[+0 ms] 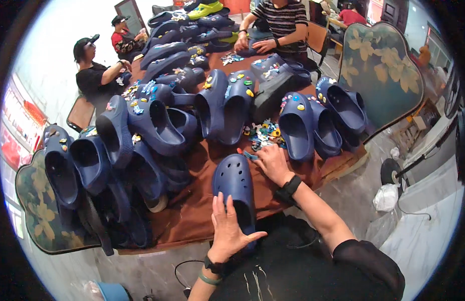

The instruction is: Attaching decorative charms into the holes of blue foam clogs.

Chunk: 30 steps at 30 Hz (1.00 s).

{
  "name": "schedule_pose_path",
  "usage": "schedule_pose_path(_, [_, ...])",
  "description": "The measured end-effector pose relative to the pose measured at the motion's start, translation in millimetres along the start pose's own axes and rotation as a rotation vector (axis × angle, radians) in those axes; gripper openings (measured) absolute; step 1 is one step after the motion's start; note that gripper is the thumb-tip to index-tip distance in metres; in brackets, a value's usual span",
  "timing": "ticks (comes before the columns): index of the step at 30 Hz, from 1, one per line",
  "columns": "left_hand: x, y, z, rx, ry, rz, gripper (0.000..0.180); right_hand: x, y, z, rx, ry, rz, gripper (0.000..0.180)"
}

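Observation:
A plain navy clog (233, 173) with holes in its upper lies at the near edge of the table, toe pointing away from me. My left hand (225, 228) is over the clog's heel side, fingers stretched and thumb spread wide. Whether its palm presses on the shoe I cannot tell. Just right of the toe, my right hand (272, 163) pinches a small blue shoe charm (250, 156) between thumb and fingers. A small red charm (239, 150) lies beside it. Beyond that hand spreads a pile of colourful charms (265, 134).
Decorated navy clogs (157, 120) crowd the left side, with more clogs (296, 123) at the right. A brown cloth (192, 200) covers the table. Across it, a person in a striped top (282, 22) handles a clog; others sit at the far left. A floor fan (391, 172) stands right.

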State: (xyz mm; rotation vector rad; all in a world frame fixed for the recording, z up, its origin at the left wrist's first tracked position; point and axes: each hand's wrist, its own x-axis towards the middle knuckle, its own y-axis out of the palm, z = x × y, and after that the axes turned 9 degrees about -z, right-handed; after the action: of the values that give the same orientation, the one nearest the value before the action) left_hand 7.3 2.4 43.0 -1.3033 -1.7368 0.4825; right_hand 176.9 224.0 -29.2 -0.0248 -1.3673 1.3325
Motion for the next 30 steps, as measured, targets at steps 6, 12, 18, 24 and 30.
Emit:
schedule_pose_path(6, [-12.3, 16.7, 12.7, 0.099, 0.011, -0.014, 0.122, 2.9, 27.8, 6.4, 0.129, -0.075, 0.027, 0.046])
schedule_pose_path(12, [-24.0, 21.3, 6.2, 0.015, 0.019, 0.007, 0.132, -7.8, 9.6, 8.0, 0.080, -0.054, -0.135, 0.014])
schedule_pose_path(18, [-20.3, 2.3, 6.5, -0.063, 0.134, 0.028, 0.114, 8.7, -25.0, 35.4, 0.371, 0.081, -0.115, 0.016])
schedule_pose_path(24, [-9.7, 2.8, 3.3, 0.194, 0.011, 0.139, 0.110, 21.4, -6.7, 27.6, 0.462, -0.382, 0.079, 0.016])
schedule_pose_path(30, [-21.2, 32.5, 9.1, 0.187, 0.085, -0.140, 0.090, 33.5, -25.1, 32.1, 0.613, 0.046, 0.170, 0.017])
